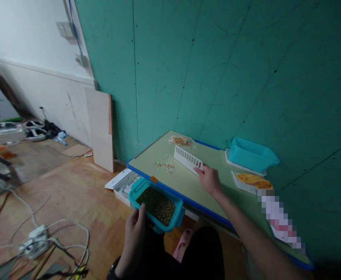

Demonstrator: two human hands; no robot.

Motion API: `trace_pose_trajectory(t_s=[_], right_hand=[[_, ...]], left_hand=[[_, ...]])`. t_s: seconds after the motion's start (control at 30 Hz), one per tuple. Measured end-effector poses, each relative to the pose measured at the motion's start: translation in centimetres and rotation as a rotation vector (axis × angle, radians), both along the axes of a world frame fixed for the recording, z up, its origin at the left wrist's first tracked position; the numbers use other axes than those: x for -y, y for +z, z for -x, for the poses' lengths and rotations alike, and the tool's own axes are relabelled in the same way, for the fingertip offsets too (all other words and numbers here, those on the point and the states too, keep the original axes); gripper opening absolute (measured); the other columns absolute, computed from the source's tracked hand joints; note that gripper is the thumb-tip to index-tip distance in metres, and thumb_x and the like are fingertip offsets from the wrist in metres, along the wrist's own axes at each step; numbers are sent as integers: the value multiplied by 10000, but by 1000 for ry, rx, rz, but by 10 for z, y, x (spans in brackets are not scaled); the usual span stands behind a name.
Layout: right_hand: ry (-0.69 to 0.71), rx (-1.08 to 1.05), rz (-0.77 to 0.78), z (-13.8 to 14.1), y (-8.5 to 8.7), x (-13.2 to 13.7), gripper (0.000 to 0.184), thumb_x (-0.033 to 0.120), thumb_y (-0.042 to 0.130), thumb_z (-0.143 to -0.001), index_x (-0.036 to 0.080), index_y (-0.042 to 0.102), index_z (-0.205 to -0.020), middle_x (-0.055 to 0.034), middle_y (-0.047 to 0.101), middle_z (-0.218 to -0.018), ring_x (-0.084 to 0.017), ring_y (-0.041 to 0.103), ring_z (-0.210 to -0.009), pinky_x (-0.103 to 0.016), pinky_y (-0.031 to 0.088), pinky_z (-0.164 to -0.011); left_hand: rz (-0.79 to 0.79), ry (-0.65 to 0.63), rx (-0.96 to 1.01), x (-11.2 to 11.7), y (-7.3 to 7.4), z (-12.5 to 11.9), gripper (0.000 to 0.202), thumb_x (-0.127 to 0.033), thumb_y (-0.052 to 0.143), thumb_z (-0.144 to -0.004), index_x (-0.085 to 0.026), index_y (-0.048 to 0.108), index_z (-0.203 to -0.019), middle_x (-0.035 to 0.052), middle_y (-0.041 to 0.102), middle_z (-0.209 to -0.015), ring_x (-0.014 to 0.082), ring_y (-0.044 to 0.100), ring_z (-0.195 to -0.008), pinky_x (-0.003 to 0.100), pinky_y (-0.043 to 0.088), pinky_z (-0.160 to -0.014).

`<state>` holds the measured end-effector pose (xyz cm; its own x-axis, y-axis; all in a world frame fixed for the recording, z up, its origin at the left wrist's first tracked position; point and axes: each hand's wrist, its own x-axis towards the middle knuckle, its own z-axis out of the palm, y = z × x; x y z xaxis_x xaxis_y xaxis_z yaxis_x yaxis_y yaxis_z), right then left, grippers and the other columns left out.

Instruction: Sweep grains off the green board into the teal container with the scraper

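Note:
My left hand (134, 223) grips the near rim of a turquoise plastic container (178, 217), thumb over the edge. Inside it lie small dark green beans (150, 197) beside pale round soybeans (165, 212). The container sits just below the table's front edge. My right hand (209, 179) is closed on one end of a white slotted plastic strip (185, 159), which stands on its long edge on the table (214, 202). Left of the strip is a thin scatter of pale grains (165, 164). Behind it lies a pile of tan beans (181, 141).
A second turquoise container (253, 153) rests on a white lid at the table's right, near a tray with a yellow-orange item (253, 181). A green wall (164, 70) rises behind. A white box (124, 198), cables and a power strip (36, 239) are on the floor.

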<state>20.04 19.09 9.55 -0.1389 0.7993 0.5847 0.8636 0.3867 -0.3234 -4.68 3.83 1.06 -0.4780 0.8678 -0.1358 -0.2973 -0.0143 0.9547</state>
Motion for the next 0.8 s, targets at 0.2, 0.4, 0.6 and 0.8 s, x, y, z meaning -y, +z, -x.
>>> trace_pose_trajectory(t_s=[0.2, 0.4, 0.6, 0.8], right_hand=[[137, -427, 153, 24, -3, -49, 214, 383, 653, -783, 170, 667, -804, -91, 750, -797, -217, 686, -716, -271, 489, -609], [228, -764, 397, 58, -13, -93, 221, 308, 692, -692, 156, 636, -842, -84, 740, -821, -215, 692, -733, -289, 524, -628], [261, -752, 446, 72, -20, -103, 213, 293, 707, -666, 147, 656, -812, -57, 725, -752, -207, 673, -686, -291, 516, -604], [284, -669, 392, 72, -19, -102, 198, 299, 711, -678, 146, 667, -795, -85, 729, -782, -209, 669, -699, -289, 507, -611]], left_hand=[[16, -26, 20, -1, 5, -2, 460, -606, 734, -668, -165, 653, -769, -29, 567, -553, 161, 514, -500, 275, 420, -477], [7, -34, 1, 0, -2, -5, 447, -570, 733, -692, -150, 709, -844, 36, 686, -696, 228, 630, -684, 302, 490, -621], [9, -67, -8, -1, -10, -2, 483, -574, 736, -691, -143, 741, -909, 64, 750, -821, 272, 662, -844, 324, 510, -749], [41, -120, 33, 4, 6, -3, 473, -555, 744, -695, -129, 747, -901, 61, 738, -737, 273, 667, -777, 323, 522, -675]])
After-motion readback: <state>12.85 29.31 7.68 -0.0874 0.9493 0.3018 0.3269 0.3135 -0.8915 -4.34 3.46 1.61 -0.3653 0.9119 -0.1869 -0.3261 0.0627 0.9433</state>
